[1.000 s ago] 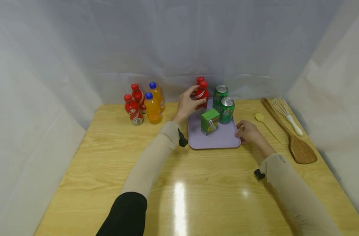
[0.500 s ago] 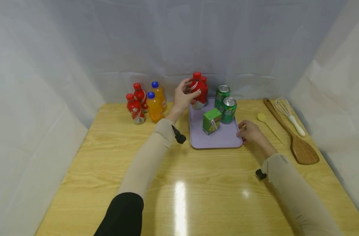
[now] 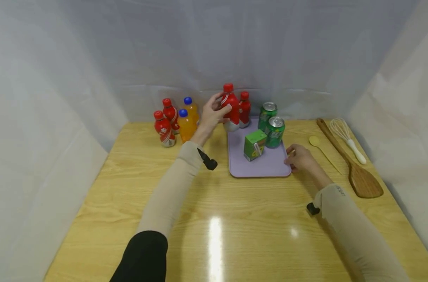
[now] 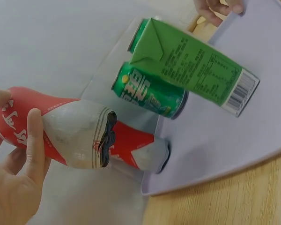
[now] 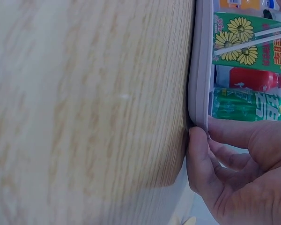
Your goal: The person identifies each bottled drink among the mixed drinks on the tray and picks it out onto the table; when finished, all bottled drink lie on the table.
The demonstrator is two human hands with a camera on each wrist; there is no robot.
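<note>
My left hand [image 3: 211, 117] grips a red bottle [image 3: 230, 105] with a red cap, lifted at the tray's back left corner. In the left wrist view that bottle [image 4: 61, 126] lies across the fingers, its pale base toward the tray. My right hand [image 3: 300, 157] pinches the right rim of the lilac tray [image 3: 259, 170]; the right wrist view has thumb and fingers at the tray's corner [image 5: 202, 93]. On the tray stand another red bottle [image 3: 244, 109], two green cans [image 3: 275, 132] and a green juice box [image 3: 254, 145] with a white straw.
Left of the tray stand two more red bottles [image 3: 165, 131] and two orange bottles [image 3: 187, 125] with blue caps. On the right lie a yellow spoon [image 3: 323, 152], a wooden spatula [image 3: 363, 181] and a whisk [image 3: 347, 139]. A pale curtain [image 3: 214, 47] hangs behind the table.
My left hand has taken hold of one red bottle on the tray, lifted it and brought it leftward, away from the other red bottle. My right hand stays at the tray rim.
</note>
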